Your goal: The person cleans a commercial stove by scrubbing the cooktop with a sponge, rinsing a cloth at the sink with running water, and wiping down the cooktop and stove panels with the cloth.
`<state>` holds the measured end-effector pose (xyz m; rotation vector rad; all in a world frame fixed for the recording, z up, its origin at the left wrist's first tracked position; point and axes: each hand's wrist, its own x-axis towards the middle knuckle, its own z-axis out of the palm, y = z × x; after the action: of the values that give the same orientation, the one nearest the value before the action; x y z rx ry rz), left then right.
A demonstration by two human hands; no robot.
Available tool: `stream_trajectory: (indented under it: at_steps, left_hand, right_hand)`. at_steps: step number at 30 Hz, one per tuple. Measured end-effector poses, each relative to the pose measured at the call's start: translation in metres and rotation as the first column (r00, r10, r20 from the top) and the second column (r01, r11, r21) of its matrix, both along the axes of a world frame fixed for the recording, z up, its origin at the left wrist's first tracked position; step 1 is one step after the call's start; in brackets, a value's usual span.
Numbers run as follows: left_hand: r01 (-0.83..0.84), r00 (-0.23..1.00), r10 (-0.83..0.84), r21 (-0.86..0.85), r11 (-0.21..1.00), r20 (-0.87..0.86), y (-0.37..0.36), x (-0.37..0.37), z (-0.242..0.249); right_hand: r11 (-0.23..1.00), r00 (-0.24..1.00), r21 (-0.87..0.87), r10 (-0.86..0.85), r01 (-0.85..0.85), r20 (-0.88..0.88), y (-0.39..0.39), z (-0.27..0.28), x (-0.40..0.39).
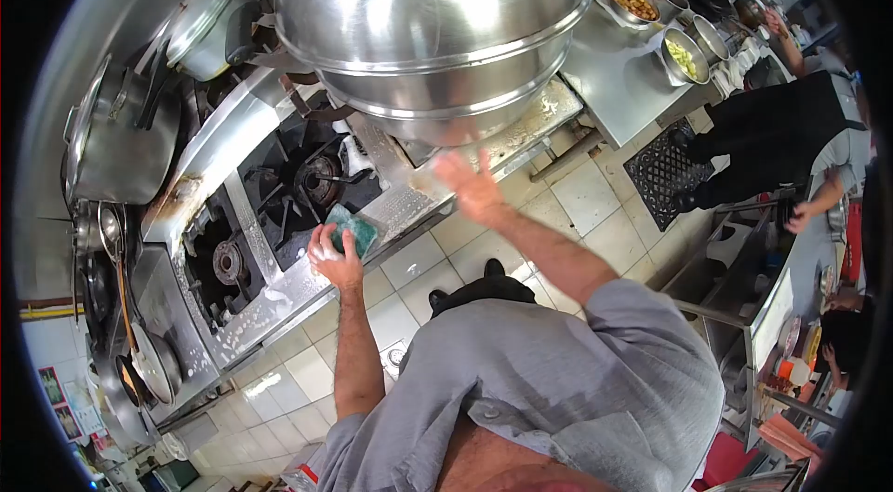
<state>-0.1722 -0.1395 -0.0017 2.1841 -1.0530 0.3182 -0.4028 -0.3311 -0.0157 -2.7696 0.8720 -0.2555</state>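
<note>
My left hand (pixel 335 255) grips a green scouring pad (pixel 353 232) at the front rim of the stove (pixel 302 280). White suds streak the metal around it. My right hand (pixel 472 190), a little blurred, is raised over the stove's front edge with its fingers spread and nothing in them. Just beyond those fingers stands a large domed steel pot (pixel 433 18), which hides part of the cooktop. Black burners (pixel 318 179) and grates lie behind the pad.
Bowls of chopped food (pixel 686 57) stand on the steel counter (pixel 619 83) at the right. Large pots (pixel 126 134) line the back left, with a wok (pixel 153 362) below. A co-worker (pixel 781 134) stands near a black floor mat (pixel 651 174) on the tiles.
</note>
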Motion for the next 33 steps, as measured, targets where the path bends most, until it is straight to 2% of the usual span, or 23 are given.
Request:
stream_trajectory:
  at_steps: [2,3,4,5,8,10,11,13,14,15,17,18,20,22,23,25,26,27,29,30,32,33]
  left_hand:
    - [-0.007,1.0,0.007,0.004,1.0,0.004,-0.001,0.002,-0.004]
    - [-0.013,1.0,0.013,0.004,1.0,0.003,-0.002,0.001,-0.003]
    - [-0.016,1.0,0.016,0.012,1.0,0.002,-0.002,0.0,-0.001]
    - [-0.021,1.0,0.021,0.021,1.0,0.001,-0.001,0.0,0.0]
    - [-0.012,1.0,0.012,0.019,1.0,0.001,-0.001,0.001,0.001]
    - [-0.02,1.0,0.02,0.017,1.0,0.005,0.0,0.003,-0.001]
    - [-0.023,1.0,0.023,0.019,1.0,0.005,-0.003,0.001,-0.004]
    - [-0.024,0.999,0.023,0.016,1.0,0.032,-0.002,-0.002,-0.001]
    - [-0.017,1.0,0.017,0.016,1.0,0.014,-0.002,-0.002,0.001]
    - [-0.011,1.0,0.011,0.012,1.0,-0.003,-0.002,-0.001,0.003]
    - [-0.011,1.0,0.011,-0.003,1.0,0.007,-0.003,-0.001,0.003]
    - [-0.013,1.0,0.013,0.003,1.0,0.0,-0.003,-0.002,0.003]
    - [-0.014,1.0,0.014,0.007,1.0,-0.009,-0.006,0.0,0.004]
    - [-0.003,1.0,0.003,0.021,1.0,0.029,-0.002,-0.003,0.006]
    - [0.002,1.0,-0.002,0.024,1.0,0.03,0.0,-0.003,0.005]
    - [0.009,0.999,-0.009,0.006,1.0,-0.034,0.0,0.0,0.004]
    - [0.011,0.999,-0.011,0.009,1.0,-0.038,0.0,0.0,0.003]
    - [0.005,0.999,-0.004,0.004,1.0,-0.04,0.0,0.0,0.003]
    - [0.005,1.0,-0.004,0.009,1.0,-0.029,0.002,-0.001,0.004]
    - [0.007,0.999,-0.007,0.006,1.0,-0.031,0.003,0.0,0.005]
    - [0.009,1.0,-0.009,0.0,1.0,0.008,0.001,-0.001,0.005]
    - [0.015,1.0,-0.015,0.0,1.0,0.004,0.001,-0.003,0.005]
  right_hand:
    - [0.989,0.971,-0.075,-0.137,0.125,-0.195,-0.045,0.015,-0.042]
    - [0.97,0.959,-0.174,-0.204,0.171,-0.198,-0.069,0.009,-0.063]
    - [0.96,0.885,-0.158,-0.276,0.233,-0.374,-0.092,0.016,-0.079]
    - [0.948,0.916,-0.166,-0.309,0.273,-0.258,-0.115,0.013,-0.099]
    - [0.936,0.917,-0.103,-0.35,0.336,-0.193,-0.141,0.01,-0.11]
    - [0.904,0.911,-0.209,-0.4,0.374,-0.1,-0.127,-0.021,-0.092]
    - [0.901,0.909,-0.221,-0.403,0.374,-0.104,-0.117,-0.008,-0.083]
    - [0.96,0.877,-0.082,-0.279,0.269,-0.391,-0.082,0.023,-0.063]
    - [0.962,0.928,-0.161,-0.259,0.222,-0.267,-0.095,0.016,-0.078]
    - [0.962,0.93,-0.159,-0.258,0.221,-0.262,-0.105,0.009,-0.085]
    - [0.891,0.89,-0.214,-0.433,0.4,-0.142,-0.119,0.001,-0.092]
    - [0.888,0.885,-0.077,-0.459,0.453,-0.083,-0.097,0.014,-0.073]
    - [0.937,0.94,-0.082,-0.334,0.339,0.069,-0.041,-0.01,-0.024]
    - [0.979,0.979,-0.053,-0.196,0.199,0.057,0.012,-0.003,0.023]
    - [0.978,0.978,-0.05,-0.201,0.204,0.057,0.009,0.001,0.019]
    - [0.999,0.994,-0.041,-0.034,0.029,-0.106,-0.014,0.014,0.005]
    - [0.986,0.966,-0.054,-0.163,0.155,-0.203,-0.021,0.024,-0.004]
    - [0.987,0.966,-0.059,-0.157,0.148,-0.203,-0.019,0.024,-0.001]
    - [0.939,0.931,-0.027,-0.342,0.341,-0.131,-0.01,0.022,0.011]
    - [0.955,0.959,-0.126,-0.254,0.269,0.122,0.009,-0.008,0.025]
    - [0.998,0.997,0.004,-0.058,0.058,0.058,0.053,-0.006,0.054]
    - [0.998,0.997,0.004,-0.064,0.064,0.054,0.05,-0.001,0.048]
